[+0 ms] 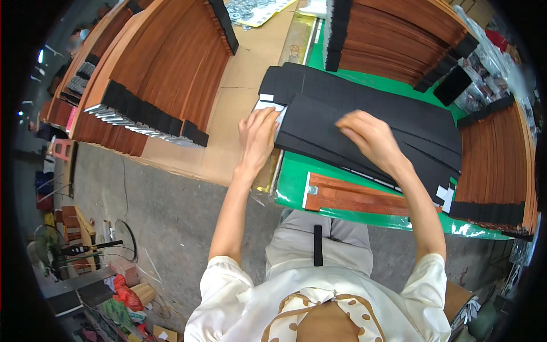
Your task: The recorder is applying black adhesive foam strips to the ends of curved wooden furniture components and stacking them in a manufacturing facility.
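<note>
Black foam-like sheets, cut into strips, lie in layers on the green-topped table in front of me. My left hand is at their left end, its fingers bent together over a white backing piece. What the fingertips pinch there is mostly covered by the hand. Above the middle of the black sheets is my right hand, fingers curled in and thumb close to them. Whether something small is between those fingers cannot be made out. A brown wood-grain board with a small metal-looking piece at its left end lies at the near edge.
Stacked wood-grain boards with black end pads stand at the left, far right and right. A dark phone-like slab leans near plastic bags. Small metal parts lie at the back. A black strip hangs on my trousers.
</note>
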`<state>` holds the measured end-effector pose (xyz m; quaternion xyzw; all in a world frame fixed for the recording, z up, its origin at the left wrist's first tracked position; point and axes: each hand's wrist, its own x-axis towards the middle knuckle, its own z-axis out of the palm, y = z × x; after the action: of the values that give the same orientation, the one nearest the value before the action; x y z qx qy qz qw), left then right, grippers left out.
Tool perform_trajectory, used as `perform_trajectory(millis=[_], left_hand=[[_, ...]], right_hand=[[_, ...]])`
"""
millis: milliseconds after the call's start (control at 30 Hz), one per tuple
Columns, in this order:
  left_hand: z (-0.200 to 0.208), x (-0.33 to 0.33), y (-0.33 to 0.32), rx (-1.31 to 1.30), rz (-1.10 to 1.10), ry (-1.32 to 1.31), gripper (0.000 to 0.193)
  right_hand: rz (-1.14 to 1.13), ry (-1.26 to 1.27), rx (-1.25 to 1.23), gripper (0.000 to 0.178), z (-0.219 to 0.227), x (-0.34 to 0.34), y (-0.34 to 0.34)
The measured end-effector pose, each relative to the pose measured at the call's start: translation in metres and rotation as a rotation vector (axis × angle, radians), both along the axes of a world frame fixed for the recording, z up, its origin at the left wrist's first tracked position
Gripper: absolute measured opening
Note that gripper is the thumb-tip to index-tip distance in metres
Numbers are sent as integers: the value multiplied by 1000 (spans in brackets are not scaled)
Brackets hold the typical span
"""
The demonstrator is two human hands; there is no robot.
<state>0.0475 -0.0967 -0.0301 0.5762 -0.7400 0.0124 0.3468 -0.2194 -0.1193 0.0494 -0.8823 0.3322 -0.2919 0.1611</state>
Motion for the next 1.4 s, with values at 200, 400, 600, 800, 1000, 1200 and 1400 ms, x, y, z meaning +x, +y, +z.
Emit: perform_trajectory(millis=[200, 400, 600, 800, 1000, 1200, 1400], left_hand=[[-22, 2, -32, 65, 3, -57, 29], [-35, 3, -31, 50, 15, -66, 26], [-34, 8, -34, 55, 26, -39, 27], [-37, 4, -35, -6, -9, -14, 27], [-13, 10, -12, -126, 41, 413, 22], [50, -23, 67, 265, -148, 951, 16], [59, -44, 136, 499, -377, 967, 17]], right_hand=[[49, 82, -35, 12, -40, 102, -86], [53, 251, -207, 10, -69, 149, -119], [109, 542, -410, 10, -74, 169, -126], [-31, 411, -174, 10, -63, 155, -136], [-1, -4, 251, 13, -21, 115, -68], [88, 45, -271, 19, 13, 68, 39], [80, 103, -494, 19, 14, 34, 115]])
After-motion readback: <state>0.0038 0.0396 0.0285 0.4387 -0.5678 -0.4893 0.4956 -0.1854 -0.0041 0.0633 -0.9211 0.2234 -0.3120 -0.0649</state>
